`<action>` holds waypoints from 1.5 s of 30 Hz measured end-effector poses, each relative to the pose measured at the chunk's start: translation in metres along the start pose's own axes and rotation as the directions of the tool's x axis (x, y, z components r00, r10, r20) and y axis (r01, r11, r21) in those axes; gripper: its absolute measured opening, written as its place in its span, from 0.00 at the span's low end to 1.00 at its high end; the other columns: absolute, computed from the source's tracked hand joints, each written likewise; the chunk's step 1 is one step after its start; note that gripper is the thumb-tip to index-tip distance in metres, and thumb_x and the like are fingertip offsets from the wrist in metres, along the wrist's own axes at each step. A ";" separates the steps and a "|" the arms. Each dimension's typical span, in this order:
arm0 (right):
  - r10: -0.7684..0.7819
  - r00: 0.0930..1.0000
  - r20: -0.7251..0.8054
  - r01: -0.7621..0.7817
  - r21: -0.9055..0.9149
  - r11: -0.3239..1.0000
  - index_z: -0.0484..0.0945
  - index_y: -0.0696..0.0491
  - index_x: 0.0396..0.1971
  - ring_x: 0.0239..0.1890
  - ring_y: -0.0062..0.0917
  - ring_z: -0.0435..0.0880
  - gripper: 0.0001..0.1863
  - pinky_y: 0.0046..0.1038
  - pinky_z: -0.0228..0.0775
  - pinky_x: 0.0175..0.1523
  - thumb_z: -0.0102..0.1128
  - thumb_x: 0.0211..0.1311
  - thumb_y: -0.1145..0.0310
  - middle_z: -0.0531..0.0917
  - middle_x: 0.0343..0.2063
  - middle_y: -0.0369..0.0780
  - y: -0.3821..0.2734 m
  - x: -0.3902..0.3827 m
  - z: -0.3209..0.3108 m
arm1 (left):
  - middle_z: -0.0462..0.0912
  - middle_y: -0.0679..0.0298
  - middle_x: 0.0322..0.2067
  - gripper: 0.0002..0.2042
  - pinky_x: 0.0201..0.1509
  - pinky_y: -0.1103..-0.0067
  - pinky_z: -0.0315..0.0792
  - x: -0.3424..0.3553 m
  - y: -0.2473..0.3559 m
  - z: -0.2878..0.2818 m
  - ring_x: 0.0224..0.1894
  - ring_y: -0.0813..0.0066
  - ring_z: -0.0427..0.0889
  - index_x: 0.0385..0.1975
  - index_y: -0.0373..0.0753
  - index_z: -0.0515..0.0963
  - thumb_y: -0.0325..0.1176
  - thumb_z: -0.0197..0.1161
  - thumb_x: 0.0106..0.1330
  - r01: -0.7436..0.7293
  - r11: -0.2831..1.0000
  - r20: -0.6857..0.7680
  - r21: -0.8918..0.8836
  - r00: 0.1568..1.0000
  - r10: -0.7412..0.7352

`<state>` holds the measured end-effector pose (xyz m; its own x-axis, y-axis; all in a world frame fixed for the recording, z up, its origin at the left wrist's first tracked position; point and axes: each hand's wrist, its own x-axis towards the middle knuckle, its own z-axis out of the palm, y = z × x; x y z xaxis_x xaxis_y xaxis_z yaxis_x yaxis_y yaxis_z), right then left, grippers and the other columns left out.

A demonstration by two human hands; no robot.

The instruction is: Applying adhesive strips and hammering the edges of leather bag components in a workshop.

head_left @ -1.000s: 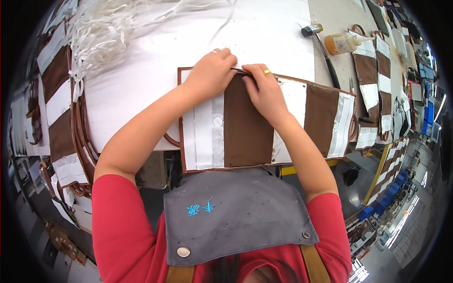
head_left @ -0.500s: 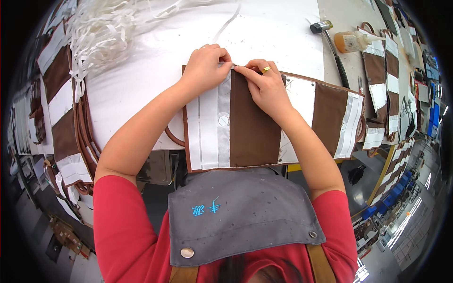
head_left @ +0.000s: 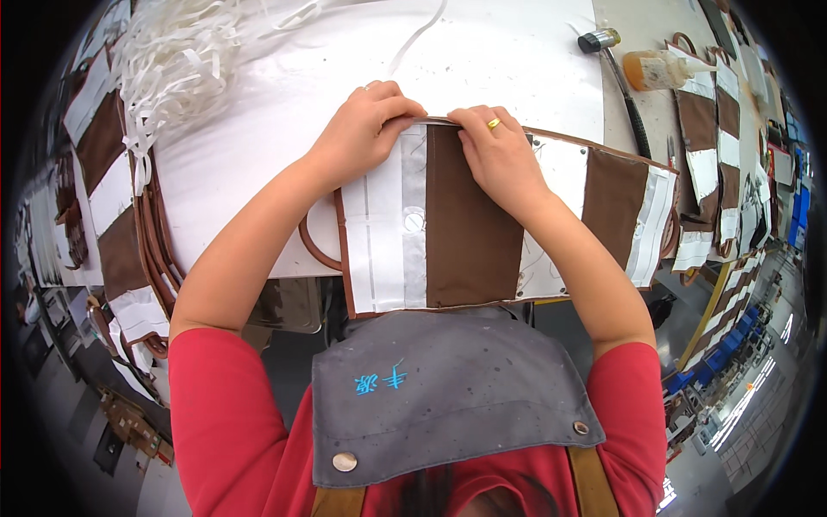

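A flat brown-and-white bag panel (head_left: 465, 224) with a round white snap lies on the white table (head_left: 284, 95) in front of me. My left hand (head_left: 362, 129) presses down on the panel's far edge over the white strip, fingers curled. My right hand (head_left: 498, 155), wearing a yellow ring, pinches the same far edge over the brown section. The two hands almost touch at the top edge. A brown round handle (head_left: 312, 250) sticks out from the panel's left side.
A heap of white strips (head_left: 172, 60) lies at the far left. Stacks of brown-and-white panels hang at the left edge (head_left: 103, 172) and right side (head_left: 706, 146). A glue bottle (head_left: 659, 67) and a dark-handled hammer (head_left: 616, 73) rest far right. I wear a grey apron (head_left: 439, 396).
Both hands have stayed on the panel's far edge and shifted slightly along it, moving closer together. The panel has slid a little on the table.
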<state>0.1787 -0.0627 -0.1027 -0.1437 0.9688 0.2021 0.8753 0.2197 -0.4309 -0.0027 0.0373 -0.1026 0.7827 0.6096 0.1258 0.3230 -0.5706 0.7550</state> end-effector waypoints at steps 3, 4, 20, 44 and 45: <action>0.035 0.999 0.024 -0.037 0.073 0.997 0.73 0.52 0.42 0.38 0.31 0.73 0.16 0.30 0.67 0.44 0.53 0.52 0.79 0.76 0.33 0.37 0.000 0.003 -0.004 | 0.73 0.66 0.26 0.09 0.37 0.78 0.67 -0.002 -0.008 -0.001 0.33 0.71 0.72 0.33 0.38 0.79 0.19 0.57 0.54 -0.151 0.986 0.005 0.067 0.988 0.151; 0.002 1.000 0.028 -0.004 0.073 0.997 0.73 0.53 0.42 0.37 0.31 0.73 0.15 0.29 0.67 0.44 0.53 0.53 0.79 0.76 0.32 0.37 0.000 0.004 -0.005 | 0.73 0.66 0.26 0.09 0.37 0.78 0.67 -0.001 -0.010 0.000 0.33 0.71 0.72 0.33 0.38 0.79 0.19 0.57 0.54 -0.149 0.987 0.003 0.067 0.989 0.149; -0.264 0.950 0.168 0.303 -0.278 0.912 0.75 0.56 0.39 0.37 0.24 0.73 0.16 0.25 0.66 0.44 0.54 0.45 0.76 0.75 0.32 0.33 0.023 -0.013 -0.033 | 0.72 0.69 0.29 0.11 0.41 0.78 0.65 0.002 -0.001 0.002 0.36 0.71 0.72 0.31 0.41 0.77 0.20 0.56 0.48 -0.319 0.873 0.115 0.368 0.948 0.298; -0.020 0.994 0.103 -0.009 0.276 0.961 0.76 0.52 0.37 0.38 0.31 0.74 0.12 0.31 0.68 0.44 0.53 0.52 0.79 0.76 0.35 0.36 -0.017 0.037 0.005 | 0.77 0.67 0.29 0.06 0.43 0.76 0.65 -0.026 -0.007 -0.010 0.35 0.70 0.72 0.29 0.40 0.80 0.22 0.57 0.55 0.099 0.991 -0.156 0.095 0.984 -0.083; -0.026 0.991 0.129 -0.008 0.260 0.965 0.76 0.52 0.37 0.38 0.31 0.74 0.12 0.31 0.68 0.44 0.52 0.52 0.79 0.76 0.35 0.36 -0.017 0.037 0.003 | 0.77 0.68 0.29 0.07 0.43 0.76 0.65 -0.027 -0.008 -0.010 0.34 0.71 0.72 0.29 0.40 0.80 0.22 0.57 0.54 0.059 0.992 -0.160 0.115 0.986 -0.040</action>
<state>0.1568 -0.0298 -0.0908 -0.2250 0.9693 0.0986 0.7260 0.2343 -0.6466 -0.0317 0.0312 -0.1054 0.6741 0.7121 0.1963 0.4275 -0.5929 0.6825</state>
